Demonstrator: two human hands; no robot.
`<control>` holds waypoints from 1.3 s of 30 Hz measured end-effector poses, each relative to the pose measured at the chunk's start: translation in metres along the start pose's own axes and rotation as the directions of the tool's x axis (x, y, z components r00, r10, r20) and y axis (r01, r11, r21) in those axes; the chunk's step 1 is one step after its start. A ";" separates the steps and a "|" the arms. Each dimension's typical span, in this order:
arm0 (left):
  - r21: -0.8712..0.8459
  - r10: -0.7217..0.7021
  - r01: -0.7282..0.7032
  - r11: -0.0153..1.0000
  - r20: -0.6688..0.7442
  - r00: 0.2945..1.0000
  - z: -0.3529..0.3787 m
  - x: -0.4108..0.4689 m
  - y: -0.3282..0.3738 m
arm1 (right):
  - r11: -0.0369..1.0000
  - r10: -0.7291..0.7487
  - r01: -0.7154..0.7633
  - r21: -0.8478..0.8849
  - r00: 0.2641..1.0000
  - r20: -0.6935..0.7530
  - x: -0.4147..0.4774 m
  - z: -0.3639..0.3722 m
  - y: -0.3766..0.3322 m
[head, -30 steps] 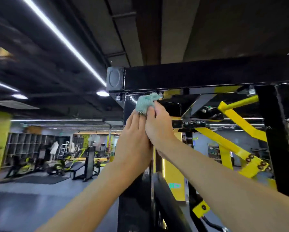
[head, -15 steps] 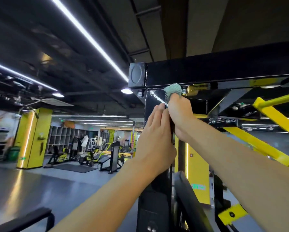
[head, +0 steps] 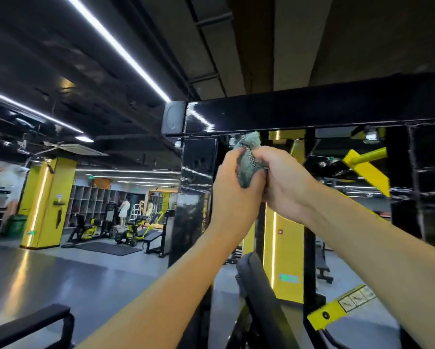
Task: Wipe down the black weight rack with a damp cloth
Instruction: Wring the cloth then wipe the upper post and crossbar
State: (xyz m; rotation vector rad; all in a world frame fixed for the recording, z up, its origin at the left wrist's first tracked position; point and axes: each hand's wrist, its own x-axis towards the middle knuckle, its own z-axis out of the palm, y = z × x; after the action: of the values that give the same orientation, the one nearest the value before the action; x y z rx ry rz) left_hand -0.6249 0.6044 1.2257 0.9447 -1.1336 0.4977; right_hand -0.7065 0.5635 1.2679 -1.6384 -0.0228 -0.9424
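The black weight rack (head: 312, 112) fills the upper right, its glossy top beam running across and a black upright post (head: 196, 187) dropping below the beam's left end. A bunched grey-green cloth (head: 249, 162) sits just under the beam. My left hand (head: 232, 195) and my right hand (head: 284, 182) are raised together in front of the post and both grip the cloth, which bulges between them and pokes out above them.
Yellow machine arms (head: 365, 167) and a yellow bracket (head: 337, 308) hang on the right. A black padded bench back (head: 259, 298) rises below my hands. Far left, a yellow pillar (head: 45, 202), lockers, gym machines and people stand across the grey floor.
My left hand went from lying flat against the post to gripping the cloth together with my right hand. The view has shifted left and down slightly.
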 end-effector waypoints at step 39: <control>-0.481 -0.143 0.333 0.811 0.389 0.910 0.179 -0.037 0.133 | 0.591 -0.655 0.429 -0.683 0.750 -0.096 -0.094 -0.194 -0.036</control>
State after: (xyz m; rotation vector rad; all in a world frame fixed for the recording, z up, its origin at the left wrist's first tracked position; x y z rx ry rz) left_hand -0.8355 0.5308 1.2620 0.6675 -1.3405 -0.2103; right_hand -0.8948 0.4569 1.2403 -2.1049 0.0215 -1.8837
